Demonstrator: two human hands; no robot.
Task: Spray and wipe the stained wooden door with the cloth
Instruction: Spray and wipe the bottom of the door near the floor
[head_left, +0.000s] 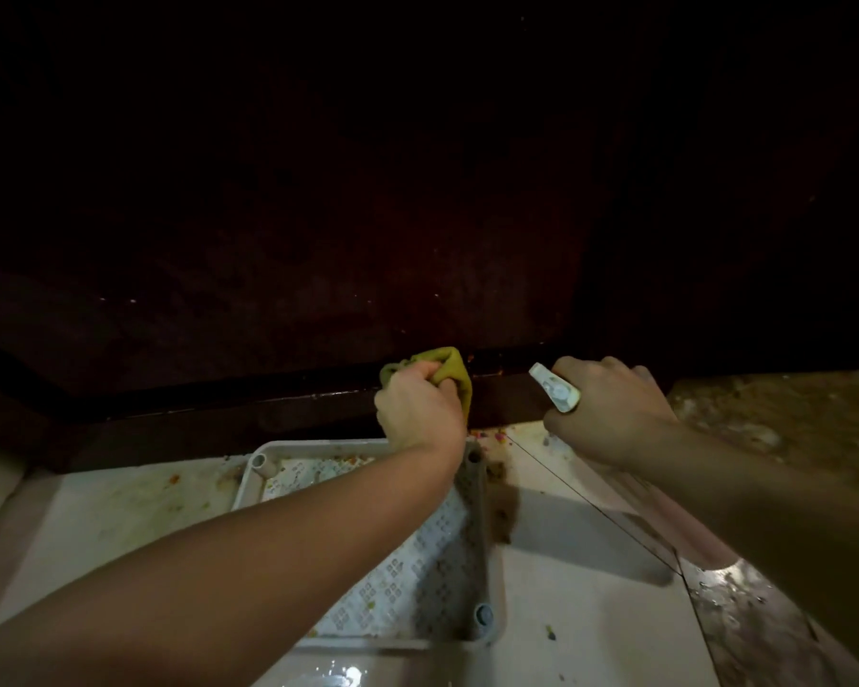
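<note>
Bare arms are stretched out over the grey tray (472, 493) on the floor. Beyond the tray, the yellow cloth (450, 371) is bunched in the left hand (417, 414) and pressed on the door (318, 240) bottom. The spray bottle (555, 388) is clenched in the right hand (611, 414). Wiping seems underway; more rubbing is likely needed next.

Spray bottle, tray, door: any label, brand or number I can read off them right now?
None can be read.
Spray bottle: only its white nozzle shows above the right hand; no print visible on it.
Tray: a repeated diamond pattern, no letters.
Door: too dark, no sign visible.
Cloth in the left hand: plain.
</note>
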